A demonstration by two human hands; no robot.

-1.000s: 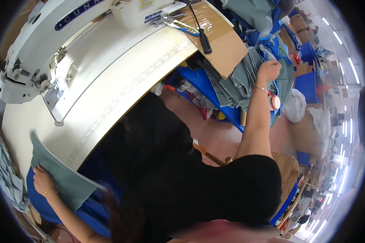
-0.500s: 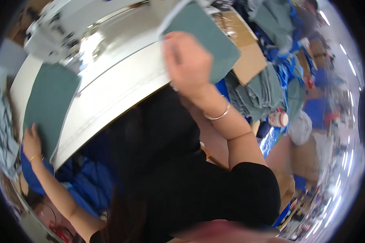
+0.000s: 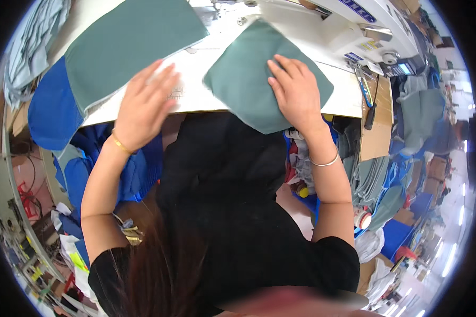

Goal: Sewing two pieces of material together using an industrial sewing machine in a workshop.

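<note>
- Across the top: white worktop (image 3: 195, 94).
- On its left: long, smooth green cloth panel (image 3: 137, 47).
- Rightward: squarish green cloth (image 3: 243, 74), under the spread fingers of the right hand (image 3: 299, 96).
- Left hand (image 3: 144, 105): blurred, fingers fanned near the panel.
- Red-and-white jar (image 3: 363, 220), contents hidden.

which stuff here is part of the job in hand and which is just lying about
In the job:
right green piece, under the right hand
left green piece, its edge near the left hand
sewing machine, likely

Seemingly just lying about:
screwdriver, on cardboard
jar
white bag
</note>
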